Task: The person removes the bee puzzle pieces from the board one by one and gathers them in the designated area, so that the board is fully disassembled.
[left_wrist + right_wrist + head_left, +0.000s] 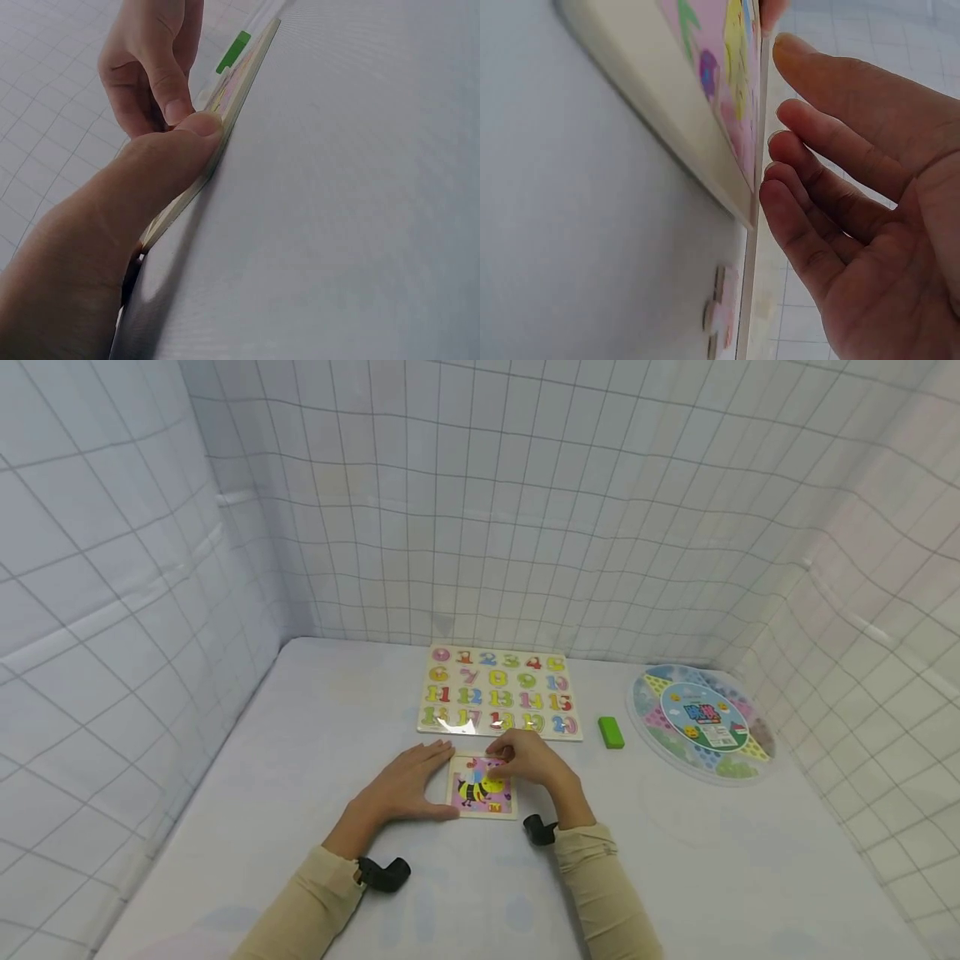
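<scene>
A small square bee puzzle (472, 793) with a pale wooden frame lies flat on the white table, its pink picture showing a yellow-and-black bee. My left hand (408, 785) spreads along the puzzle's left side, thumb on the near corner and straight fingers by the far one. Seen from the left wrist, that thumb (176, 154) presses on the frame's edge. Over the right part of the puzzle is my right hand (525, 756), fingers loosely bent. In the right wrist view its fingertips (784, 195) are close to the board, with nothing visible between thumb and fingers.
Behind the puzzle lies a number board (498, 697) with colourful numerals. A green block (611, 732) sits to its right, and further right is a round game board (701, 722). Grid-patterned cloth walls (465, 527) enclose the table. Each wrist carries a black camera.
</scene>
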A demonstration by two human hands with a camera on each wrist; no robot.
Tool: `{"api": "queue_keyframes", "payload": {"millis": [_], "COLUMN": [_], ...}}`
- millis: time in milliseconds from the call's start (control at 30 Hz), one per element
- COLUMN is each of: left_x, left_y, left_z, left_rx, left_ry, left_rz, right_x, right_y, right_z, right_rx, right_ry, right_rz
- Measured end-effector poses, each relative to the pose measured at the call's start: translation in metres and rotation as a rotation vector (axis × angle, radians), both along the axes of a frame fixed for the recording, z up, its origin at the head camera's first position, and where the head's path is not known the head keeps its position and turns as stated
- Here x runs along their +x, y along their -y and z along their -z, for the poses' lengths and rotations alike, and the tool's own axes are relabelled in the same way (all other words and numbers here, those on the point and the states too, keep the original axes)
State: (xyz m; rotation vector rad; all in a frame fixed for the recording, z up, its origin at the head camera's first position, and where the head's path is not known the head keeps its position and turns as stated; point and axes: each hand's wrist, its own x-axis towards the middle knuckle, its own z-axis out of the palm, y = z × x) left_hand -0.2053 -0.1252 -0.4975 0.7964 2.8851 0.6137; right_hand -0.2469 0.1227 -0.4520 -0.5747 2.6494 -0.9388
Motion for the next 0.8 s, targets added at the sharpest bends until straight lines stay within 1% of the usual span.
{"api": "queue_keyframes", "payload": {"millis": [167,400,633,800], "left_x": [0.0002,-0.0004,0.0013,0.0026], "left_y": [-0.0006,-0.0013,-0.0022,-0.0027], "left_z": [-0.0003,-0.0005,-0.0044,-0.0050], "left_rx": [0.002,-0.005,0.003,0.003], "left_ry": [-0.012,-0.016,-0.001,0.003], "left_rz": [0.008,0.012,0.000,-0.008], "right_x": [-0.0004,-0.0009,-0.0031,-0.0038], "right_y": [0.0058,0.0083,0.0086,0.0088], "right_z": [0.0017,0.0018,0.0046,0.0058], "right_rx": [0.008,0.025,0.036,0.041], "right_ry": [0.017,0.002,0.000,-0.001], "right_rz": [-0.019,-0.027,-0.016,-0.019]}}
